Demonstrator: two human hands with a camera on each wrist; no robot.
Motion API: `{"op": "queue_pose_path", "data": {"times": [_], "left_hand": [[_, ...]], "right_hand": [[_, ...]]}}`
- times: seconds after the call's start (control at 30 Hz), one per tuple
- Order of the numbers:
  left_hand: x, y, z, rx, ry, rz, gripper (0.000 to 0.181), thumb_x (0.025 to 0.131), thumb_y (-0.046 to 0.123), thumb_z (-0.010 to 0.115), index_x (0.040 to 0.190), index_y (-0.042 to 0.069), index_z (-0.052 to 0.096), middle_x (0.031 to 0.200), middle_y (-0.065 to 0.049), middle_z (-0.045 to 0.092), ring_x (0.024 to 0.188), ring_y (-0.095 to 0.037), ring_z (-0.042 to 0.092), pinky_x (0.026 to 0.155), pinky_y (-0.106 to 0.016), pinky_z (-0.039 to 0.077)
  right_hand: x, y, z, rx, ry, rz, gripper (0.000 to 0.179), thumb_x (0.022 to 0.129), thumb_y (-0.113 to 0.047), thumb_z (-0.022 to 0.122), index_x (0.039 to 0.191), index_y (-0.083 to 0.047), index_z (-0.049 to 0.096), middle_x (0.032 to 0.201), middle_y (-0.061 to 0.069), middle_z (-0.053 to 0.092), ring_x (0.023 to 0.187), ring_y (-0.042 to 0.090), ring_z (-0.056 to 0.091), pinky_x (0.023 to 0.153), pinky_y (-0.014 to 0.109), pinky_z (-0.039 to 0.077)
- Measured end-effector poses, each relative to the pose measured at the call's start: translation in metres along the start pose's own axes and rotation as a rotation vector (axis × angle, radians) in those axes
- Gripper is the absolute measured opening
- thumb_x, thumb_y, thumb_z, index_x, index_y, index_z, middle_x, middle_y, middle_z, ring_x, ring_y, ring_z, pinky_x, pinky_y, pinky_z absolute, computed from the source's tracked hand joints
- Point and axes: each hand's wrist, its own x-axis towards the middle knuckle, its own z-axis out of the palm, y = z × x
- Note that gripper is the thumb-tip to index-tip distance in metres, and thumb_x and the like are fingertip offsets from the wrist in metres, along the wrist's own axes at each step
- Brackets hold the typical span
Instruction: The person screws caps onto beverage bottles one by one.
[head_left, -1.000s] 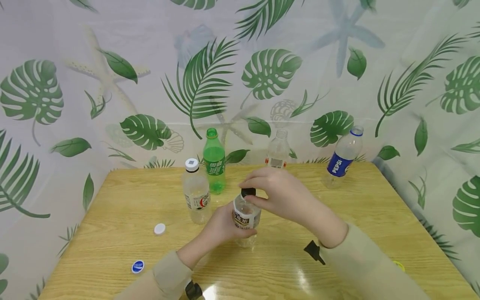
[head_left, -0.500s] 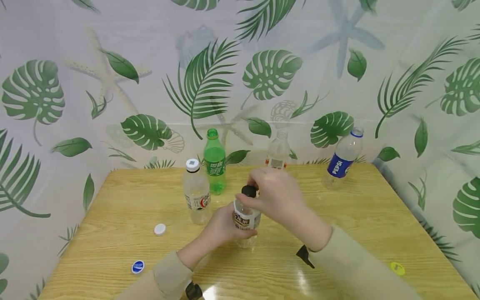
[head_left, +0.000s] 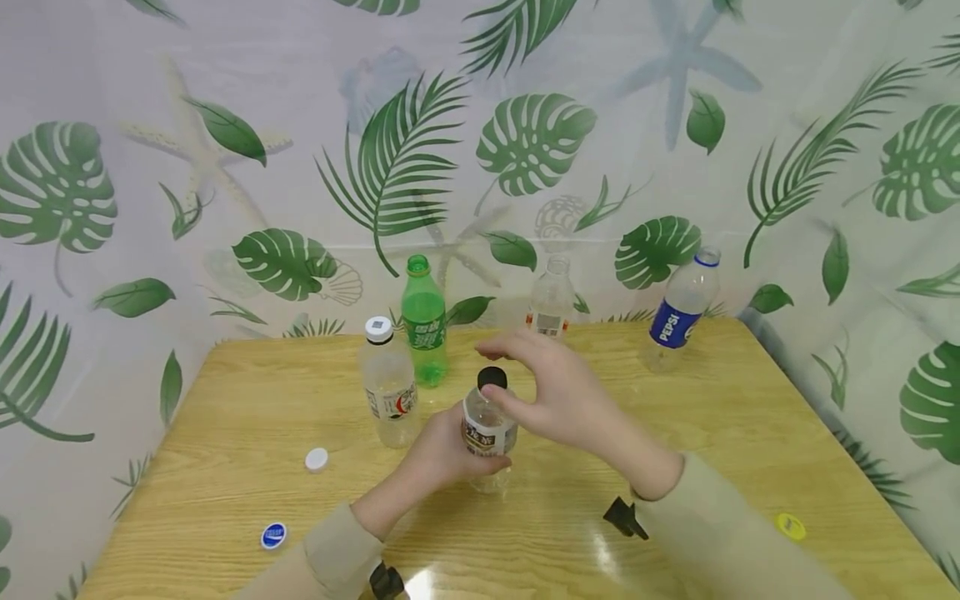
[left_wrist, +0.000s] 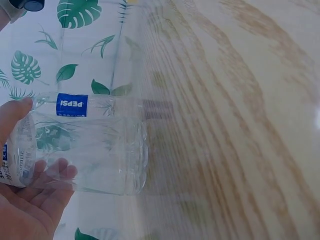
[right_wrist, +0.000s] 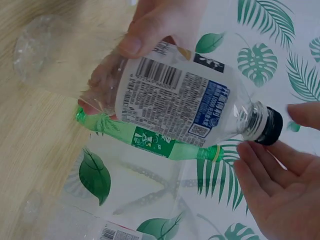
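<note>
In the head view my left hand (head_left: 435,454) grips a clear plastic bottle (head_left: 480,437) round its labelled middle, above the wooden table. A black cap (head_left: 492,379) sits on the bottle's neck. My right hand (head_left: 558,387) is spread around this cap, its thumb close to the near side and the fingers raised clear of it. From the right wrist, the right hand (right_wrist: 285,195) shows fairly straight fingers beside the black cap (right_wrist: 270,126); whether one brushes it I cannot tell. The left wrist view shows the bottle's bare lower part (left_wrist: 95,155), with left-hand fingers behind it.
A white-capped bottle (head_left: 390,387) and an uncapped green bottle (head_left: 425,321) stand to the left. Behind are an uncapped clear bottle (head_left: 552,300) and an uncapped Pepsi bottle (head_left: 675,321). Loose caps lie around: white (head_left: 317,459), blue (head_left: 273,536), yellow (head_left: 791,526).
My right hand pinched the black cap and turned at the wrist; now its fingers have spread and lifted off. My left hand keeps its grip on the bottle. The head view shifted slightly.
</note>
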Motion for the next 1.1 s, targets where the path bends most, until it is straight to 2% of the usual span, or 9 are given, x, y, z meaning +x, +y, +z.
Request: {"op": "queue_pose_path", "data": {"times": [0.13,0.33,0.43,0.6,0.77,0.9,1.1], "left_hand": [[0.001,0.001,-0.002,-0.011,0.001,-0.005,0.073,0.082,0.016,0.093,0.145,0.006,0.057,0.131,-0.013,0.074,0.121,-0.030,0.072,0.106,-0.048,0.058],[0.001,0.001,-0.004,-0.039,0.002,-0.020,0.075,0.082,0.017,0.093,0.147,0.006,0.057,0.133,-0.013,0.074,0.122,-0.030,0.072,0.106,-0.049,0.058],[0.001,0.002,-0.004,-0.057,0.000,-0.032,0.074,0.083,0.017,0.093,0.147,0.007,0.057,0.132,-0.012,0.074,0.122,-0.029,0.072,0.105,-0.048,0.058],[0.002,0.003,-0.006,-0.068,-0.013,-0.044,0.072,0.084,0.017,0.092,0.146,0.007,0.058,0.130,-0.011,0.074,0.121,-0.028,0.072,0.104,-0.045,0.058],[0.003,0.004,-0.007,-0.062,-0.020,-0.041,0.069,0.084,0.017,0.092,0.144,0.007,0.059,0.128,-0.010,0.075,0.119,-0.027,0.073,0.103,-0.044,0.059],[0.004,0.005,-0.007,-0.059,-0.020,-0.040,0.070,0.084,0.017,0.092,0.145,0.007,0.059,0.129,-0.010,0.075,0.120,-0.027,0.072,0.103,-0.044,0.059],[0.004,0.004,-0.007,-0.055,-0.011,-0.048,0.073,0.082,0.017,0.093,0.146,0.005,0.058,0.130,-0.012,0.074,0.121,-0.028,0.072,0.106,-0.047,0.058]], "right_hand": [[0.004,0.006,-0.005,0.100,-0.065,-0.050,0.032,0.096,-0.008,0.077,0.127,-0.003,0.074,0.125,0.011,0.078,0.116,0.029,0.073,0.103,0.048,0.060],[0.010,0.007,-0.008,0.115,-0.103,-0.023,0.028,0.093,-0.009,0.082,0.120,-0.005,0.079,0.116,0.009,0.081,0.109,0.026,0.076,0.096,0.044,0.063],[0.012,0.007,-0.006,0.087,-0.079,0.013,0.026,0.089,-0.013,0.087,0.113,-0.006,0.081,0.108,0.006,0.082,0.098,0.020,0.077,0.088,0.038,0.065],[0.011,0.005,0.002,-0.012,0.018,0.056,0.027,0.083,-0.025,0.093,0.102,-0.010,0.080,0.093,0.000,0.079,0.084,0.013,0.075,0.077,0.031,0.064],[0.010,0.005,0.008,-0.054,0.095,0.074,0.027,0.083,-0.026,0.093,0.099,-0.010,0.078,0.089,0.000,0.077,0.080,0.013,0.074,0.073,0.032,0.062],[0.010,0.009,0.008,0.050,0.070,0.067,0.026,0.085,-0.023,0.091,0.103,-0.009,0.079,0.095,0.002,0.078,0.087,0.016,0.076,0.079,0.035,0.065],[0.013,0.024,0.004,0.337,-0.113,0.015,0.028,0.094,-0.008,0.081,0.122,-0.003,0.077,0.117,0.011,0.080,0.106,0.025,0.076,0.091,0.033,0.065]]}}
